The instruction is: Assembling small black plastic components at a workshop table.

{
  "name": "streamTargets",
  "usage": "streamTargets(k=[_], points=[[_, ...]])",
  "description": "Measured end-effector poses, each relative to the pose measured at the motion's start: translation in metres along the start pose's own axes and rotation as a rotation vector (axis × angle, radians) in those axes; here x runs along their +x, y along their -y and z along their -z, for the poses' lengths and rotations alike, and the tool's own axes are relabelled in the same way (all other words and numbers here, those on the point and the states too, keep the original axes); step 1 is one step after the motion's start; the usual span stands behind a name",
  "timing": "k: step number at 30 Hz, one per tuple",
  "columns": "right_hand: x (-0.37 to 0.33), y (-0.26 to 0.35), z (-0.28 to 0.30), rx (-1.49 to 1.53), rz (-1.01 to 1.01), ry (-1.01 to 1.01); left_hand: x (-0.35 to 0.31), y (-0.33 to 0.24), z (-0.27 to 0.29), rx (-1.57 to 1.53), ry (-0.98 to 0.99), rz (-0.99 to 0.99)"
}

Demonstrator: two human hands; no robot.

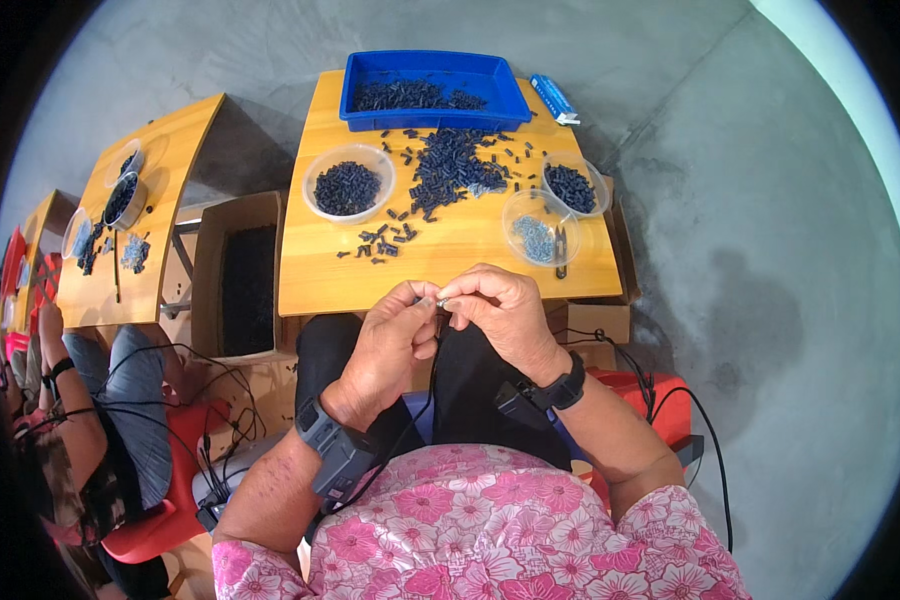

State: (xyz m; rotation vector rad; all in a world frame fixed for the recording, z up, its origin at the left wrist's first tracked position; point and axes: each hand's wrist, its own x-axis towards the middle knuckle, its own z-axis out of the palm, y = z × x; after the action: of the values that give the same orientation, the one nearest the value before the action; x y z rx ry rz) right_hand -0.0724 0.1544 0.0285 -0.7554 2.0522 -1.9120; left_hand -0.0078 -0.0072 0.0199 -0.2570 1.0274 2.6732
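Note:
In front of the table's near edge, above my lap, my left hand and my right hand meet at the fingertips. Both are closed in a pinch. A tiny, pale glint shows between them, too small to name. Beyond them on the wooden table lies a loose pile of small black cylindrical pieces. More fill a clear round tub on the left and another tub on the right. Small pale-blue pieces sit in a nearer clear tub, beside dark-handled snips.
A blue tray holding black pieces stands at the table's far end, next to a blue-and-white box. Left of the table is a cardboard box. Another person sits at a second table. Cables hang around my seat.

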Motion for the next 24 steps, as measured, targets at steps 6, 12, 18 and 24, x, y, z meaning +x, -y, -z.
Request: streamTargets(k=[6,12,18,24], points=[[0.0013,0.0051,0.0003,-0.043,0.089,-0.054,-0.0005,-0.0018,-0.0071,0.186,-0.078,-0.074],[0.0008,0.0070,-0.0004,-0.115,0.138,-0.061,-0.0020,-0.0042,-0.0078,0.388,-0.111,-0.142],[-0.0010,0.0089,-0.0007,-0.156,0.129,-0.045,-0.0024,-0.0041,-0.0053,0.382,-0.140,-0.140],[-0.0022,0.0057,-0.0031,-0.216,0.187,-0.069,0.0010,-0.0021,-0.0058,0.403,-0.158,-0.189]])
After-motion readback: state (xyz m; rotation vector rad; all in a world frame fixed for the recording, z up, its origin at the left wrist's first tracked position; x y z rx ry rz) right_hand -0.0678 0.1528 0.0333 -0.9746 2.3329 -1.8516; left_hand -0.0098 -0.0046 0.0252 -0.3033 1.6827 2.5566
